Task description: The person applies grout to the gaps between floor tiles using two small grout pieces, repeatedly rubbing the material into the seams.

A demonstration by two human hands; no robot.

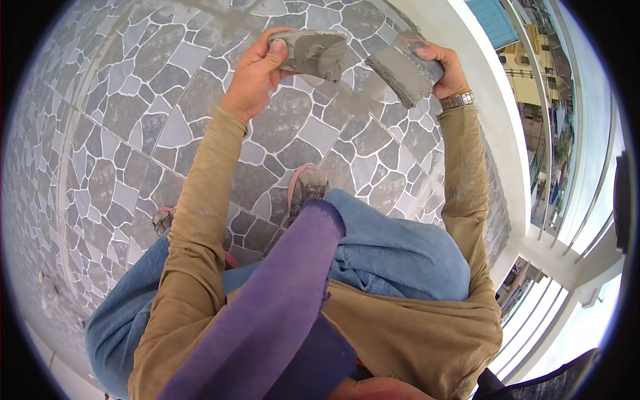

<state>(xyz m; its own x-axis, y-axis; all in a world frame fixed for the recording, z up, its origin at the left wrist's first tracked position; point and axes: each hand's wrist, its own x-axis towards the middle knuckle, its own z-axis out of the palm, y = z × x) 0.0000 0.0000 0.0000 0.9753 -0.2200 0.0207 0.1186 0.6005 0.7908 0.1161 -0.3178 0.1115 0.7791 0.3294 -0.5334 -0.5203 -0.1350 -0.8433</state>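
My left hand (257, 75) is closed around one end of a flat, roughly rectangular grey piece (300, 52), thumb on its top face. Wet grey mortar (327, 59) is smeared over that face. Opposite it, my right hand (448, 69) grips a dark grey flat piece (427, 65), its near side thickly coated with mortar (400, 75) in ridges. The two pieces are held a short gap apart above the floor. I cannot tell whether they are tile pieces or spreading tools.
Below lies a floor (273, 120) patterned like irregular grey stones with pale joints. A damp mortar patch (360, 100) shows beneath my hands. A low white wall (497, 87) curves along the right, with railings (548, 133) and buildings beyond. My shod foot (308, 187) is near the middle.
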